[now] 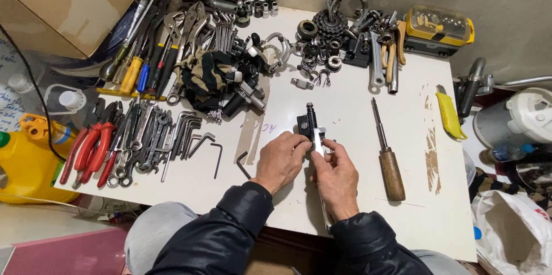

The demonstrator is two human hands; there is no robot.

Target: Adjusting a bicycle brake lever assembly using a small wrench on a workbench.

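Note:
Both hands meet over the middle of a white table [356,217]. My left hand [280,159] grips a small black metal part [307,121] with a pin sticking up from it. My right hand [334,172] pinches a bright silver piece [318,140] right against that black part. Both sleeves are black. A black hex key [242,164] lies just left of my left hand. To the right of my right hand rests a wooden-handled screwdriver [386,151].
Pliers, wrenches and hex keys [144,137] crowd the table's left half. Sockets, a cog and bike parts [330,33] lie at the back. A yellow case [439,27] sits back right, a yellow cutter [448,115] near the right edge, a yellow jug [26,160] on the floor left.

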